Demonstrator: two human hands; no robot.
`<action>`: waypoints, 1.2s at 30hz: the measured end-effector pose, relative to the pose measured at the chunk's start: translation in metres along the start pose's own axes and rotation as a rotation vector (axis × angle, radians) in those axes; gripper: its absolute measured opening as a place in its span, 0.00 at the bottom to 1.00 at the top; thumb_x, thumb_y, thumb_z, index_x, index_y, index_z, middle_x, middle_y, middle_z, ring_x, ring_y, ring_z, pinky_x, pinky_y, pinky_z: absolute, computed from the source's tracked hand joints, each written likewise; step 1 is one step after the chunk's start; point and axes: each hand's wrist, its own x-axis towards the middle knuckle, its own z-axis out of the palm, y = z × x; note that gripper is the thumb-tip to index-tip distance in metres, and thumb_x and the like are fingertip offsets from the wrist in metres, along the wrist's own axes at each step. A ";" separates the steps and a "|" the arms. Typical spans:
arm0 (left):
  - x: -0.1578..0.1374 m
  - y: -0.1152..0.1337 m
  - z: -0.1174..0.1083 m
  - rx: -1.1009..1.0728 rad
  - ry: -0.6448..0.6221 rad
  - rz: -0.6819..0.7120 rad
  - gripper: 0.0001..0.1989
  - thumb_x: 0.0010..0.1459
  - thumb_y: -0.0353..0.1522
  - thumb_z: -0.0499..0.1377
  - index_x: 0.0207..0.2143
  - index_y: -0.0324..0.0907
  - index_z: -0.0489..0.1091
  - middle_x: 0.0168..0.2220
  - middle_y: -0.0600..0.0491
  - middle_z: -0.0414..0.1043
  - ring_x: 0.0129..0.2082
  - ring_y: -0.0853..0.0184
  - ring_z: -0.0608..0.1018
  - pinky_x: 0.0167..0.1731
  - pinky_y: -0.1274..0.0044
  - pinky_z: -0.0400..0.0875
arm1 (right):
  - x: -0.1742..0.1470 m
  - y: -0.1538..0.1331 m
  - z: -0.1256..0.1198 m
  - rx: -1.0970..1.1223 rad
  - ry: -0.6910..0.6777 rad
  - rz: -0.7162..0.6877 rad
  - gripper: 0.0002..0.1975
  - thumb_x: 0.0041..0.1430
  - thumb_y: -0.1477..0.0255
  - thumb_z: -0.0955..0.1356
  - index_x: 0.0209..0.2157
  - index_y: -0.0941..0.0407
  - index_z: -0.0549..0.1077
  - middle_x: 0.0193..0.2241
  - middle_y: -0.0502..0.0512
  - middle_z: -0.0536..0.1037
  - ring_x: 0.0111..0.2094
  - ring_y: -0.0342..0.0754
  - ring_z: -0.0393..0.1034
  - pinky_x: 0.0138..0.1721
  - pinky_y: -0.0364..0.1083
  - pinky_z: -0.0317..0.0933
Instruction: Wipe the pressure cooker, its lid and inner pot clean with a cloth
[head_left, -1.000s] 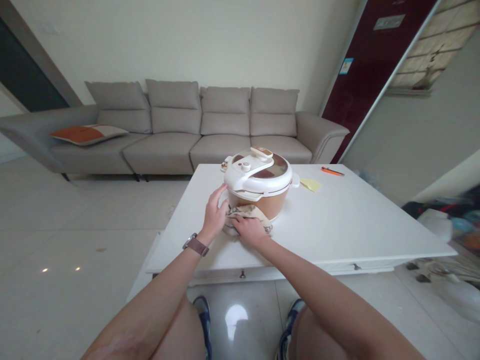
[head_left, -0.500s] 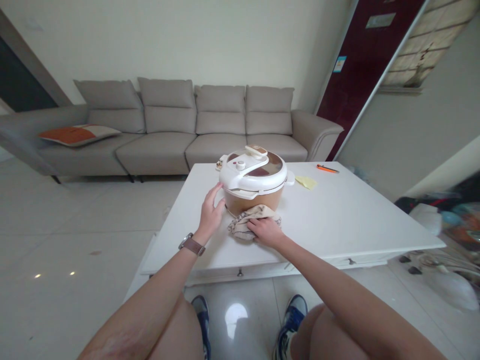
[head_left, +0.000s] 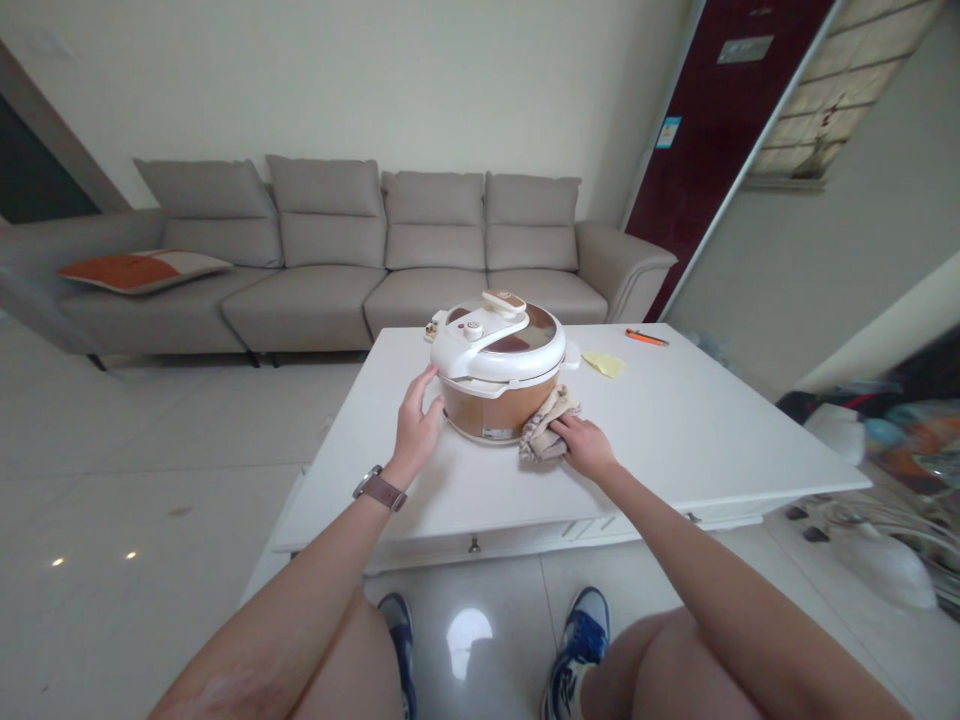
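Note:
An electric pot (head_left: 480, 405) with a white lid (head_left: 517, 362) and a gold-brown body stands upright on the white table (head_left: 645, 420). At its left side is my left hand (head_left: 417, 430), thumb and fingers apart, with the fingertips touching the pot near the lid's rim. My right hand (head_left: 591, 446) grips a crumpled beige patterned cloth (head_left: 547, 428) and presses it against the lower right front of the pot. The cloth hides part of the pot's base. A small label (head_left: 496, 434) shows low on the pot's front.
Behind the pot on the right lie a yellow cloth or paper (head_left: 603, 364) and an orange utility knife (head_left: 646, 338). A grey sofa (head_left: 420, 295) with an orange and white cushion (head_left: 142, 271) stands beyond the table. Assorted items (head_left: 911, 450) are piled at the far right.
My right hand has slid the cloth rightward along the pot's lower side, uncovering the label at the front. The left hand keeps its place on the pot. The view has shifted slightly.

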 end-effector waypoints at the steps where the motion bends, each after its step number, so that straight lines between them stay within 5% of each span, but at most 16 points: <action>1: 0.000 0.000 0.000 -0.002 -0.002 -0.004 0.26 0.63 0.31 0.56 0.63 0.47 0.68 0.67 0.47 0.66 0.68 0.55 0.67 0.68 0.58 0.60 | -0.002 0.009 0.002 0.022 0.026 0.041 0.23 0.57 0.80 0.67 0.54 0.54 0.74 0.52 0.61 0.77 0.50 0.55 0.72 0.47 0.48 0.63; 8: -0.001 0.000 0.002 0.002 -0.013 -0.029 0.27 0.62 0.30 0.56 0.64 0.48 0.67 0.69 0.47 0.64 0.68 0.54 0.66 0.66 0.57 0.62 | -0.004 0.038 0.017 0.174 0.149 0.105 0.24 0.52 0.83 0.65 0.50 0.53 0.74 0.51 0.59 0.78 0.48 0.55 0.73 0.46 0.49 0.64; 22: -0.004 -0.005 0.001 -0.008 -0.046 -0.040 0.28 0.63 0.31 0.57 0.66 0.50 0.66 0.71 0.48 0.60 0.69 0.52 0.65 0.66 0.54 0.63 | 0.017 -0.025 0.023 0.295 0.207 -0.070 0.12 0.51 0.80 0.67 0.38 0.54 0.72 0.41 0.57 0.69 0.44 0.53 0.65 0.45 0.48 0.62; 32: -0.004 -0.006 0.000 -0.025 -0.055 -0.047 0.28 0.63 0.31 0.57 0.66 0.51 0.66 0.72 0.48 0.59 0.70 0.51 0.65 0.65 0.53 0.63 | 0.018 -0.023 0.010 0.213 0.168 -0.097 0.13 0.49 0.80 0.68 0.38 0.53 0.72 0.40 0.56 0.71 0.41 0.52 0.66 0.41 0.46 0.61; 36: -0.003 -0.004 0.001 -0.030 -0.050 -0.056 0.28 0.63 0.31 0.57 0.65 0.51 0.66 0.71 0.47 0.59 0.69 0.51 0.65 0.65 0.53 0.64 | 0.018 -0.019 -0.001 0.265 0.260 -0.097 0.11 0.51 0.79 0.68 0.37 0.53 0.72 0.40 0.56 0.73 0.42 0.52 0.68 0.41 0.46 0.63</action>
